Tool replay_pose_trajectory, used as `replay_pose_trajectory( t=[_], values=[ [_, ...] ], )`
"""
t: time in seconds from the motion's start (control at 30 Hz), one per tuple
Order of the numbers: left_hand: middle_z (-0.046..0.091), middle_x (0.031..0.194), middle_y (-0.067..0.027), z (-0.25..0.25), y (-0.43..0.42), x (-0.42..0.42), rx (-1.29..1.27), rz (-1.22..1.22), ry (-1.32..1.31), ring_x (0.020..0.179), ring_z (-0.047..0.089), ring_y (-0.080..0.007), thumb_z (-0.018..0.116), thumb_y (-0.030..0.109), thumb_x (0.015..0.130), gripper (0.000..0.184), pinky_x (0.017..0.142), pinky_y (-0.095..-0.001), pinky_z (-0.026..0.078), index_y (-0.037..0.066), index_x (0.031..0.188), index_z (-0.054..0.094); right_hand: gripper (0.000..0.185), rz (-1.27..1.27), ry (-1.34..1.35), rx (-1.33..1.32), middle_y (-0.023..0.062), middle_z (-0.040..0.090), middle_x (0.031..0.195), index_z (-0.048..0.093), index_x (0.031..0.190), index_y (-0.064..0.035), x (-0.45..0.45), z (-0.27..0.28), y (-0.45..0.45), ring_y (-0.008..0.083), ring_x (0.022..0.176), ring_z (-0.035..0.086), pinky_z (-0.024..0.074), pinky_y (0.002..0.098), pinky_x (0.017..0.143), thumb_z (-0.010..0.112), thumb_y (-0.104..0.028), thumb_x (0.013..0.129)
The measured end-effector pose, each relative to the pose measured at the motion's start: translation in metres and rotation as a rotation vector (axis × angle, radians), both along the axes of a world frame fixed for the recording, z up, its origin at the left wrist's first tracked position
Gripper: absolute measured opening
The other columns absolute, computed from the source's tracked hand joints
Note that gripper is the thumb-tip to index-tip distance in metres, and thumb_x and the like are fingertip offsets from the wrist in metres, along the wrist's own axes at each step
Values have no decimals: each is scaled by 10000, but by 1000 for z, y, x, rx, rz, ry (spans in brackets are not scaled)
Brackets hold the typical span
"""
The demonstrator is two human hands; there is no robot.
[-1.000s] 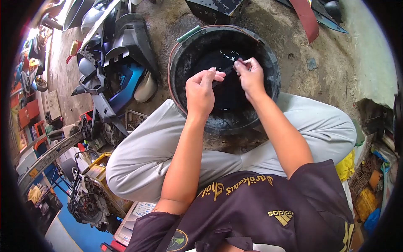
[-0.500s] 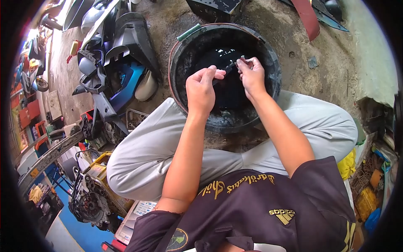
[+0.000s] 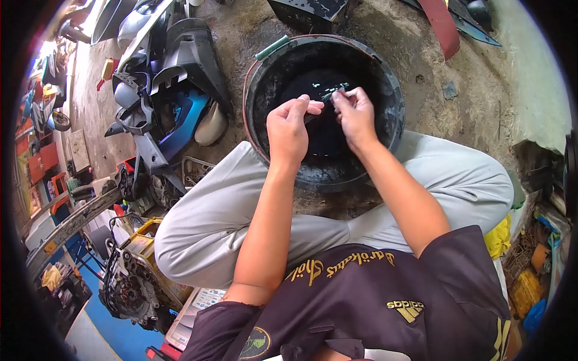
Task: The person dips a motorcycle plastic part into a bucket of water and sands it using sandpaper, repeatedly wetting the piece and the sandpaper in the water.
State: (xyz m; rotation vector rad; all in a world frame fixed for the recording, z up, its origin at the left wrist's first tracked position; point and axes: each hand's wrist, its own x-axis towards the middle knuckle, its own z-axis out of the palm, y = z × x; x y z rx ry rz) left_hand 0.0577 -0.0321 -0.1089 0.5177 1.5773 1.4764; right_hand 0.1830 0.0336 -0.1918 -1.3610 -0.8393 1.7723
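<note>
In the head view, both my hands are over a black bucket holding dark liquid. My left hand is closed in a pinch at the middle of the opening. A small dark piece seems to be between its fingers, but it blends into the liquid behind and I cannot make out its kind. My right hand is just to the right, fingers bent together and slightly smeared by motion. Whatever it pinches is hidden. The fingertips of the two hands are close but apart.
The bucket's wire handle with a green grip rests against its rim. Motorcycle body panels lie on the left, with an engine part below them. A black box-like part and a red strip are beyond the bucket.
My right hand has shifted slightly left and down, closer to my left hand. The dark piece seen between the hands before is now harder to see. My left hand has stayed in place.
</note>
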Motion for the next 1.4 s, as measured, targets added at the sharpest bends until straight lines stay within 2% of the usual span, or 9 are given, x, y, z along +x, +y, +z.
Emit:
replay_pose_trajectory(
  t=[0.07, 0.1, 0.57, 0.73, 0.9, 0.97, 1.07, 1.23, 1.4],
  values=[
    [766, 908, -165, 0, 2, 1, 1, 4, -7, 877, 706, -194, 587, 144, 1005, 334, 914, -319, 518, -81, 801, 726, 109, 41, -6, 33, 9, 666, 842, 621, 937, -59, 2, -2, 2, 62, 721, 574, 473, 239, 658, 727, -82, 951],
    [765, 908, -164, 0, 1, 1, -1, 4, -9, 878, 706, -193, 585, 145, 1007, 336, 915, -320, 518, -81, 802, 726, 136, 13, -65, 37, -13, 633, 843, 600, 944, -106, 3, -6, 9, 34, 667, 531, 415, 196, 553, 733, -127, 964],
    [767, 899, -156, 1, -2, -1, 5, 3, -14, 876, 705, -193, 593, 160, 1009, 334, 916, -327, 513, -65, 806, 732, 132, -142, 93, -71, 33, 650, 866, 594, 990, -68, 13, -1, 18, 50, 666, 548, 416, 194, 551, 717, -107, 964],
    [768, 897, -156, 2, 0, 1, -4, -9, -4, 878, 705, -190, 594, 165, 1008, 341, 921, -327, 511, -65, 798, 731, 125, 14, -138, 74, 8, 642, 796, 615, 887, -50, -1, 0, 7, 63, 688, 567, 472, 251, 636, 721, -74, 950],
    [767, 895, -156, -2, -1, 0, 5, -11, 25, 883, 705, -189, 591, 161, 1008, 344, 916, -323, 511, -65, 788, 729, 128, 125, -154, 151, -10, 635, 784, 616, 916, -90, 3, -8, 6, 33, 646, 525, 406, 214, 542, 740, -106, 944],
    [767, 895, -157, 1, 0, 3, 0, -10, 11, 881, 705, -190, 591, 154, 1007, 340, 914, -321, 512, -68, 788, 727, 133, 83, -111, 76, 1, 643, 777, 617, 878, -58, 2, -2, 12, 60, 678, 554, 450, 238, 632, 742, -79, 918],
    [766, 893, -158, 1, -4, 2, 4, -8, 8, 878, 705, -191, 591, 146, 1005, 337, 912, -320, 512, -73, 785, 723, 124, 15, -27, -45, 10, 653, 813, 611, 913, -61, 11, -9, 24, 64, 692, 564, 448, 235, 636, 734, -56, 915],
    [765, 891, -158, -1, -3, 5, 20, -9, -7, 875, 704, -191, 596, 142, 1003, 332, 915, -321, 513, -74, 782, 720, 146, 2, -111, -12, 7, 636, 771, 603, 859, -65, 7, -5, 24, 77, 678, 577, 466, 269, 629, 742, -59, 902],
    [765, 889, -156, 0, 0, 2, 18, -11, 25, 873, 703, -189, 601, 145, 1003, 330, 907, -323, 518, -73, 786, 722, 171, -23, 26, -67, -19, 602, 768, 584, 858, -95, 6, 1, 14, 45, 646, 542, 412, 210, 552, 742, -79, 923]
  ],
)
